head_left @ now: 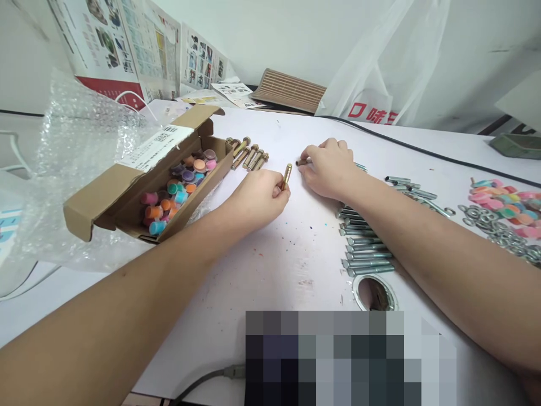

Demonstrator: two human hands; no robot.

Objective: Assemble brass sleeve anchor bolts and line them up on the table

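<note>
Cardboard box [105, 194] of coloured caps [181, 183]; bubble wrap [71, 146] left; washers [494, 223], plastic bag [389, 62] right.

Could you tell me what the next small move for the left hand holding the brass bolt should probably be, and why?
Probably carry the brass bolt in the left hand to the row of brass bolts beside the cardboard box. That row lies just ahead of it, while the right hand pinches another small piece.

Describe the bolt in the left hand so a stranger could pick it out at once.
On the white table, right of the open cardboard box of coloured plastic caps, the left hand pinches a short brass-coloured anchor bolt. It points up, alone; similar gold bolts lie in a row behind, and the long grey steel bolts lie flat at right.
</note>
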